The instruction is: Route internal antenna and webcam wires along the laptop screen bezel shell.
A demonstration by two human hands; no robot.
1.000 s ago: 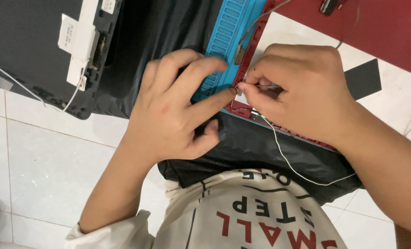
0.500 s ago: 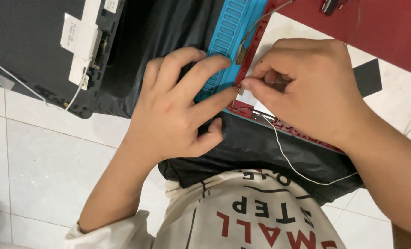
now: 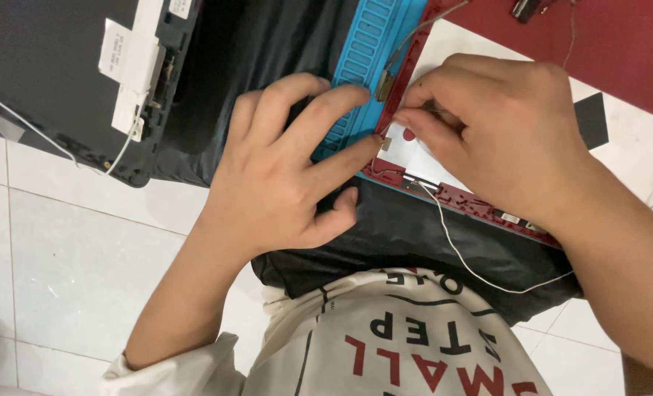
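While the left hand [image 3: 282, 176] presses spread fingers on the blue mat [image 3: 367, 62], the right hand [image 3: 499, 139] pinches something small, hidden, at the red panel's edge [image 3: 414, 180]. Apparently a fitting stage; the white cable [image 3: 480, 268] beside it needs gentle handling.

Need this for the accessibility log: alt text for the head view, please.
Seen from above, the left hand presses a blue ridged mat while the right hand pinches a small part at the edge of a red laptop cover. A thin white wire trails from there over black cloth; a dark laptop panel lies on the white tiled floor.
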